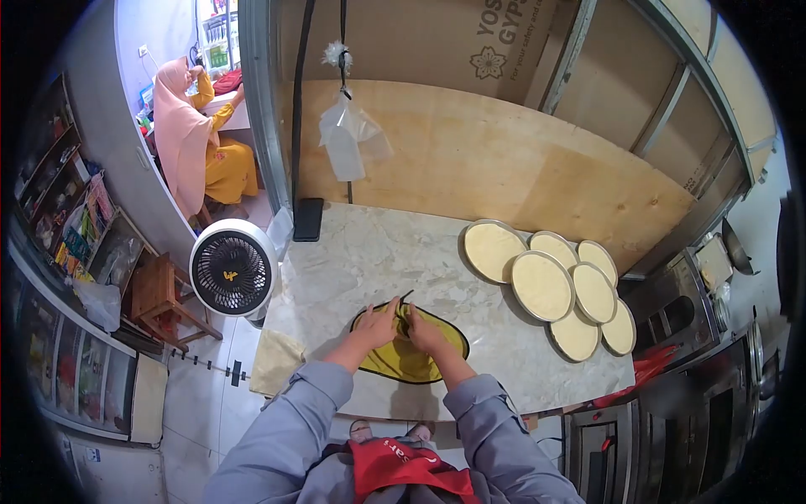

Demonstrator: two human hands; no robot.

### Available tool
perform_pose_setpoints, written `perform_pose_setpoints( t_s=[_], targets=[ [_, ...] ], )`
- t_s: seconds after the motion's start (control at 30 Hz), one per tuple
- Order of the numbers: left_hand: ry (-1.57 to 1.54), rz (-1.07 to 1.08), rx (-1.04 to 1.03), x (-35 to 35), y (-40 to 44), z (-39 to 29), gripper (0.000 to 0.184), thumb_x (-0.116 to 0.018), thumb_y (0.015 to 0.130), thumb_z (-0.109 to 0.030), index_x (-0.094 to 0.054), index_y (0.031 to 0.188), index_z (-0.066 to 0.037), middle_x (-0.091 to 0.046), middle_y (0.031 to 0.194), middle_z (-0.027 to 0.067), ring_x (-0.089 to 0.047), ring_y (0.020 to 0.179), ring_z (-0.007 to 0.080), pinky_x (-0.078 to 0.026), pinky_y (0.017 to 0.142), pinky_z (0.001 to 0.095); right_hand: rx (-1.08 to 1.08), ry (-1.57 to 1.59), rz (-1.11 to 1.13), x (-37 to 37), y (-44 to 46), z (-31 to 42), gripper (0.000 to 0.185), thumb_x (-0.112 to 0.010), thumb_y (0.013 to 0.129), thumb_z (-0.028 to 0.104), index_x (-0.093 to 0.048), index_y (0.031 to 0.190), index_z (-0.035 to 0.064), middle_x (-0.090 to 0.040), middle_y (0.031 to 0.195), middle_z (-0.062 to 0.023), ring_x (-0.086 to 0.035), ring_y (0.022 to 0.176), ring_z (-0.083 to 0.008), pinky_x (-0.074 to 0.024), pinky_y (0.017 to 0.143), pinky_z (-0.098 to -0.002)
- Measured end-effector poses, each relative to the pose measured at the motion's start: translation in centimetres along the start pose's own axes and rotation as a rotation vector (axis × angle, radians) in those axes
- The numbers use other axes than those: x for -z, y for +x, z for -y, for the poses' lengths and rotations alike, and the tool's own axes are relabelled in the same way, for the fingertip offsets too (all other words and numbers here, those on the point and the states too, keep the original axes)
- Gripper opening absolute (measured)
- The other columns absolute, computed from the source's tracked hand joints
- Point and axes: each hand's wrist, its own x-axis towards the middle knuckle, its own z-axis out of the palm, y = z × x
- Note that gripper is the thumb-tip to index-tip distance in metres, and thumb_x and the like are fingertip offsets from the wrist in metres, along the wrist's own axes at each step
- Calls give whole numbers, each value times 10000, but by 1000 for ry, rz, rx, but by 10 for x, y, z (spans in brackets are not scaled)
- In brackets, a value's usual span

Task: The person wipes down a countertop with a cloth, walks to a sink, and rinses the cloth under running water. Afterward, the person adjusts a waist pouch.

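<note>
A yellow cloth item with a black edge [411,357] lies on the marble-patterned table [336,269], near its front edge. My left hand [376,326] rests on the left part of it, fingers stretched forward. Close beside it, my right hand [423,331] has its fingers bent together at the item's upper middle, where a dark strip or cord sticks out beyond the far edge. What exactly lies between the right fingers is too small to make out.
Several round pans of pale dough [543,286] stand at the table's right. A white fan [232,267] is by the left edge, with a black phone [308,220] behind it and a folded cloth [276,362] at the front left corner. Another person [189,139] sits beyond the doorway.
</note>
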Motion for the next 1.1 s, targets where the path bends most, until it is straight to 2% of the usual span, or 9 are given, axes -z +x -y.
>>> perform_pose_setpoints(
  t_s=[0.37, 0.43, 0.57, 0.67, 0.7, 0.83, 0.93, 1.03, 1.1],
  targets=[
    [45, 163, -169, -1, -103, -24, 956, -603, 676, -197, 66, 1356, -124, -633, 797, 102, -601, 763, 283, -228, 975, 525, 218, 7, 147, -23, -86, 13, 735, -532, 704, 155, -168, 1335, 58, -592, 884, -215, -571, 781, -369, -447, 694, -442],
    [46, 171, -197, -6, -130, -24, 961, -606, 676, -201, 69, 1356, -129, -634, 804, 97, -602, 766, 282, -224, 978, 522, 272, 16, 187, -35, -107, 10, 698, -559, 687, 167, -248, 1299, 36, -587, 915, -205, -564, 818, -365, -447, 723, -423],
    [74, 210, -266, -9, -174, -21, 895, -595, 697, -258, -11, 1368, -154, -633, 905, 59, -599, 790, 276, -220, 982, 512, 410, -69, 262, -34, -147, 29, 748, -593, 689, 178, -209, 1314, 33, -556, 1030, -188, -537, 946, -342, -433, 800, -388],
    [188, 320, -237, -11, -193, -16, 848, -578, 718, -235, -37, 1370, -184, -628, 876, 80, -598, 774, 282, -228, 979, 508, 535, -65, 221, -50, -158, 32, 644, -609, 659, 130, -350, 1241, 39, -533, 1062, -212, -533, 934, -346, -431, 806, -387],
    [196, 239, -227, -17, -200, -12, 817, -547, 720, -148, -56, 1371, -205, -590, 657, 121, -594, 677, 285, -240, 982, 491, 590, -96, 148, -55, -158, 34, 622, -604, 666, 124, -362, 1233, 42, -530, 1072, -211, -535, 942, -338, -434, 804, -387],
    [174, 174, -80, -16, -212, -13, 790, -519, 744, -133, -46, 1371, -224, -596, 664, 119, -595, 681, 288, -286, 960, 482, 718, -78, 42, -80, -154, 44, 563, -582, 687, 113, -392, 1214, 58, -534, 1084, -187, -540, 953, -320, -447, 785, -377],
    [192, -126, 97, -27, -223, -9, 760, -529, 765, -165, -69, 1369, -204, -603, 766, 149, -586, 794, 318, -300, 961, 464, 634, 43, 152, -87, -145, 61, 572, -570, 698, 94, -382, 1238, 97, -559, 1046, -174, -567, 895, -317, -464, 744, -376],
    [-679, -123, 385, -8, -250, -18, 855, -582, 744, -84, -14, 1373, -200, -603, 921, 152, -585, 899, 258, -427, 861, 374, 514, 218, 305, -82, -141, 92, 618, -557, 705, 43, -348, 1277, 143, -575, 1018, -169, -586, 844, -318, -476, 710, -369],
    [-842, -291, 437, -2, -279, -27, 860, -593, 750, -87, -10, 1374, -191, -605, 932, 136, -580, 909, 238, -432, 850, 348, 481, 387, 381, -84, -139, 111, 676, -530, 702, -36, -305, 1312, 150, -564, 1060, -167, -583, 910, -290, -467, 759, -327]
  ],
)
